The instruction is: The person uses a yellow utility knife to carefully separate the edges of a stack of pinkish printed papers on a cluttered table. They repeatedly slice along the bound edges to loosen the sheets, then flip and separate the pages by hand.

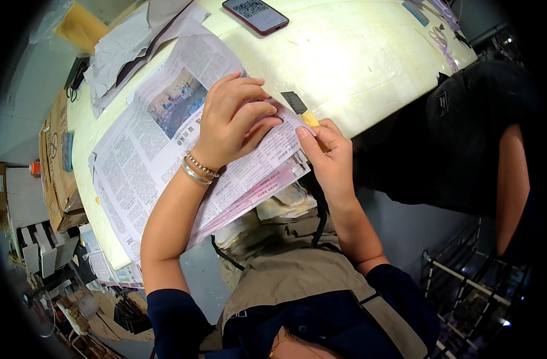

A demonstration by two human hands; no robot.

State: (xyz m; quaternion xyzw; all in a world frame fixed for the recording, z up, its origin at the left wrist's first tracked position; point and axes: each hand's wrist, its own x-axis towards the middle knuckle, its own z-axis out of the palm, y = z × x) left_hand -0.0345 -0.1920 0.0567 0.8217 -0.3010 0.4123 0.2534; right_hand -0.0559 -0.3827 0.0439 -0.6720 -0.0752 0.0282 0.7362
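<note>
Hands both busy: left hand (230, 122) pressed, fingers curled, on the printed newspaper stack (160, 155) lying on the pale worktable (357, 54); right hand (328, 157) grips a yellow-handled flat scraper (301, 109) at the papers' edge.

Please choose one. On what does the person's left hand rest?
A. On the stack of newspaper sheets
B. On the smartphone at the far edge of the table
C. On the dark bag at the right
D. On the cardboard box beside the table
A: the left hand, with bracelets at the wrist, lies flat on the stack of newspaper sheets, while the smartphone lies untouched far beyond it.
</note>
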